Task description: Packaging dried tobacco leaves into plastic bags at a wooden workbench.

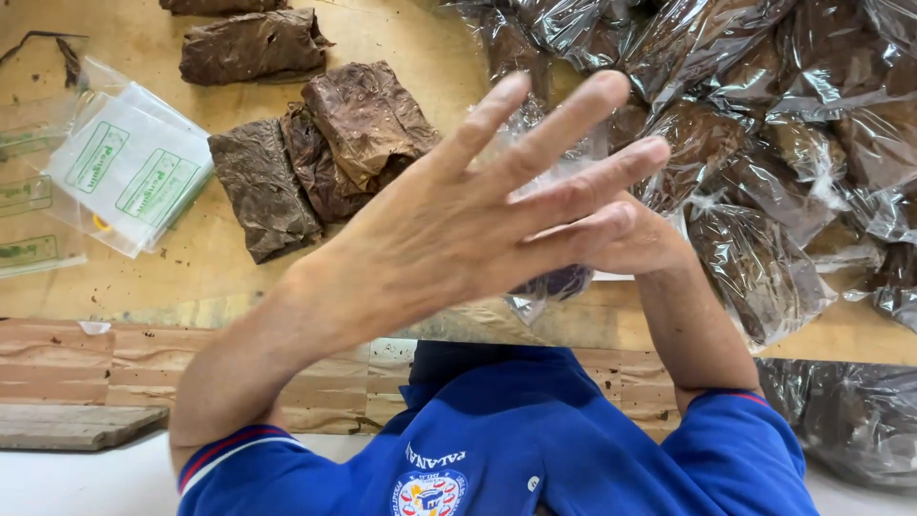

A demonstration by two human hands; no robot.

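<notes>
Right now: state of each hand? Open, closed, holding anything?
Left hand: open, fingers spread flat, holding nothing visible.
Right hand: mostly hidden behind the left hand, at a clear plastic bag; grip cannot be told.

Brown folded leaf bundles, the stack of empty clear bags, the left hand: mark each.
Brown folded leaf bundles (pixel 325 153), head view, top bundle's surface.
Stack of empty clear bags (pixel 129 167), head view, top bag's middle.
Left hand (pixel 458 225), head view, back of hand.

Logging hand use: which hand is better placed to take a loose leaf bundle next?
Left, probably. The left hand is open with fingers spread, and the loose bundles lie on its side. The right hand is mostly hidden behind it, at a clear bag.
</notes>
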